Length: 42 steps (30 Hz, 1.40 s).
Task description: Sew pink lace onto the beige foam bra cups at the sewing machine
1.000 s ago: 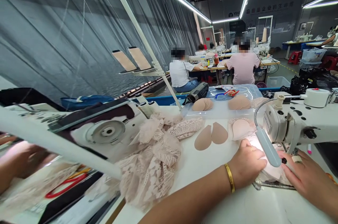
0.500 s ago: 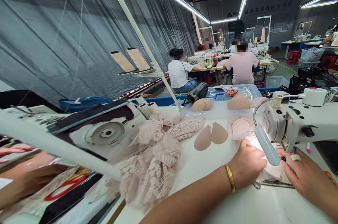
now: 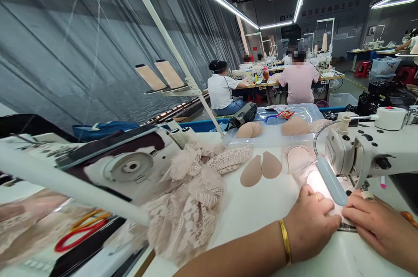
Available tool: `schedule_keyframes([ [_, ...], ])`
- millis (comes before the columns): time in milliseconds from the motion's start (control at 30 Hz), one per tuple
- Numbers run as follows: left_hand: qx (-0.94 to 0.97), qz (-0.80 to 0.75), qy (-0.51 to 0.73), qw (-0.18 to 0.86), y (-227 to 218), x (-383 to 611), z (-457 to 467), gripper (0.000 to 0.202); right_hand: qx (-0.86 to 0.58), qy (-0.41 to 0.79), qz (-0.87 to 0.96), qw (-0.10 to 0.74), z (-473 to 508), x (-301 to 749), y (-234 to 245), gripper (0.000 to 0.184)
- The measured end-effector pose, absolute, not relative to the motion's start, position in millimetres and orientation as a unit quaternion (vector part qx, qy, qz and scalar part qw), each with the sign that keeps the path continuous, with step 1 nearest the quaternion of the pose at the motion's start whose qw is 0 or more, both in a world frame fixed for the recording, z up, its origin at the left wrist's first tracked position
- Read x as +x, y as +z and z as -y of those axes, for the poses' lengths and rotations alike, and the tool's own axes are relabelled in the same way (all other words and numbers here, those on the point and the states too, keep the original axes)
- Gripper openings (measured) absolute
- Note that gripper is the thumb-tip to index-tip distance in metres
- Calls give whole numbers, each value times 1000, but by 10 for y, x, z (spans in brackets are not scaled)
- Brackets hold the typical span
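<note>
Under the head of a white sewing machine (image 3: 342, 148) lies a pale pink bra cup piece (image 3: 316, 177), brightly lit by a grey lamp (image 3: 331, 181) on a bent metal neck. My left hand (image 3: 315, 220), with a gold bangle and a ring, has its fingers curled on the near left edge of the cup piece. Close to the presser foot, my right hand (image 3: 372, 218) pinches the piece's right side with bent fingers. Both sets of fingertips nearly meet, and they hide much of the fabric and the needle area. Another lace-edged cup (image 3: 296, 159) lies just behind.
Two beige pads (image 3: 261, 170) lie left of the machine. Heaped lace (image 3: 192, 198) covers the table's left side. Stacked pads (image 3: 250, 129) sit in a clear plastic tray (image 3: 271, 141). Red-handled scissors (image 3: 80, 235) and a thread stand (image 3: 170, 89) are at left. Other people sit sewing ahead.
My left hand has shifted slightly right and toward me, and my right hand's fingers have closed in beside it. A co-worker's hand at the far left has left the scissors' area.
</note>
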<state>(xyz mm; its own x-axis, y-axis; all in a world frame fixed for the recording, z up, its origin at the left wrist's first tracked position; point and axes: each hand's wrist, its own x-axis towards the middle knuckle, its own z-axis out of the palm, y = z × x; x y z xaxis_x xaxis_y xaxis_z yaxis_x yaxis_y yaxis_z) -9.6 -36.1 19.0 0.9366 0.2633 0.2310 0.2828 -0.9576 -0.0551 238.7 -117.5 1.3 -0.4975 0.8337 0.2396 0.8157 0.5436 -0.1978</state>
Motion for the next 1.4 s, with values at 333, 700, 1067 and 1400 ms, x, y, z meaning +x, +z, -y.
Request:
schedule_keyframes([
  [333, -985, 125, -117, 24, 246, -83, 217, 9, -490, 6, 856, 164, 1139, 2344, -17, 22],
  [700, -990, 119, -81, -7, 291, -75, -156, 18, -504, -33, 842, 190, 1028, 2273, -128, 29],
  [1067, -930, 348, -113, 10, 321, -222, -445, 30, -529, 3, 831, 175, 1054, 2323, -222, 23],
  [1400, -978, 190, -53, -70, 333, -139, 23, 9, -516, 21, 834, 195, 1039, 2300, -198, 26],
])
